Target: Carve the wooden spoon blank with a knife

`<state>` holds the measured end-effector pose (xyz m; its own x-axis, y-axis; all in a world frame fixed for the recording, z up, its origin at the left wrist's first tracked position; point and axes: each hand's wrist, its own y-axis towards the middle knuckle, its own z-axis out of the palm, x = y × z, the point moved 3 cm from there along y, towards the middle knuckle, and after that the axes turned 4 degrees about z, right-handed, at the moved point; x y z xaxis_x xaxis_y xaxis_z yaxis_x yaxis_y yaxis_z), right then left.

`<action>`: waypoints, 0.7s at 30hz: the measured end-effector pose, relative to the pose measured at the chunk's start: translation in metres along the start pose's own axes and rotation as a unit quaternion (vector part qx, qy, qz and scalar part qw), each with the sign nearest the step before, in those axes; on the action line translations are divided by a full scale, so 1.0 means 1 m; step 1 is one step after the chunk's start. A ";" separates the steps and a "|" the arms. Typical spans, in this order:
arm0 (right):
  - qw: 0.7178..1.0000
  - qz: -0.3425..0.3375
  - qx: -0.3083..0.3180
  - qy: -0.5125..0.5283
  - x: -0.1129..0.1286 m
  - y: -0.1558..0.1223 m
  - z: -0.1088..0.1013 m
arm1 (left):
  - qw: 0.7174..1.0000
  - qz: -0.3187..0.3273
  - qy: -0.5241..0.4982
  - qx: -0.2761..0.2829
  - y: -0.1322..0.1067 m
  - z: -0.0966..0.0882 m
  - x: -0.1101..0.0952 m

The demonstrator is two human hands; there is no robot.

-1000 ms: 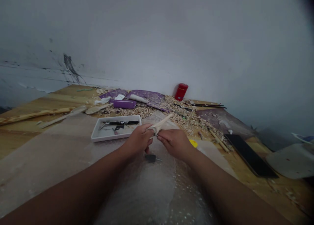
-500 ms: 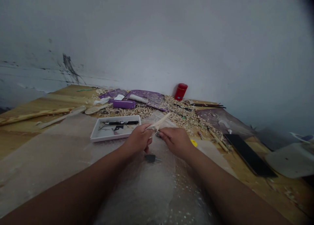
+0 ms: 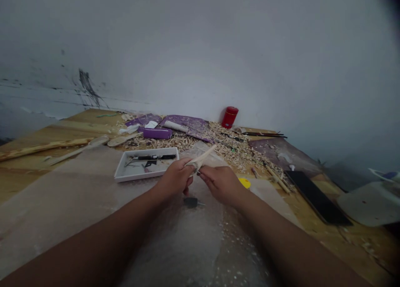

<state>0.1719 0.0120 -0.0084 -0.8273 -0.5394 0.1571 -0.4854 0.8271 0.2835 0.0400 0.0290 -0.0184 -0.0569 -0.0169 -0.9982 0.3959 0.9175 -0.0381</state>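
Left hand (image 3: 176,177) has the pale wooden piece (image 3: 205,154) clamped by its near end, long axis running far and right, with the right hand (image 3: 223,185) just beside that end, can't tell if gripping anything.

A plain grey-white wall (image 3: 200,49) fills the upper half, palest around 12 o'clock and dimming to blue-grey toward 2 and 3 o'clock. Dark scuff marks (image 3: 87,82) streak it at 10 o'clock, and thin dark lines (image 3: 43,86) run across it nearby. The light is low and soft. The wooden tabletop (image 3: 71,124) meets the wall at 12 o'clock, its banded yellow-brown grain visible at 9 and 4 o'clock.
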 end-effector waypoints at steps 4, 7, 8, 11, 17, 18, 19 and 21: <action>1.000 0.012 -0.006 -0.022 -0.001 0.000 0.002 | 1.000 0.001 0.011 -0.002 0.000 0.000 0.000; 0.999 0.026 -0.013 -0.023 -0.003 0.000 0.002 | 1.000 0.004 0.019 0.004 0.001 -0.001 0.001; 1.000 0.015 -0.009 -0.016 -0.002 0.000 0.002 | 1.000 0.005 0.022 0.005 0.001 -0.001 0.002; 1.000 -0.016 -0.004 -0.005 0.000 0.000 0.002 | 1.000 0.006 0.024 0.004 0.002 -0.002 0.003; 0.999 0.014 -0.013 -0.031 -0.001 0.001 0.000 | 1.000 -0.001 0.023 0.008 0.002 -0.002 0.002; 1.000 0.003 -0.008 -0.029 0.000 0.001 0.001 | 1.000 -0.002 0.022 0.006 0.002 -0.002 0.002; 1.000 -0.009 -0.003 -0.028 0.001 0.001 0.001 | 1.000 -0.002 0.022 0.005 0.002 -0.002 0.002; 0.999 -0.026 0.001 -0.028 0.002 0.000 0.002 | 1.000 -0.001 0.024 0.004 0.002 -0.002 0.002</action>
<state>0.1695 0.0116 -0.0101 -0.8151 -0.5725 0.0883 -0.5291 0.7979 0.2888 0.0389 0.0314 -0.0208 -0.1027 0.0001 -0.9947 0.4022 0.9146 -0.0414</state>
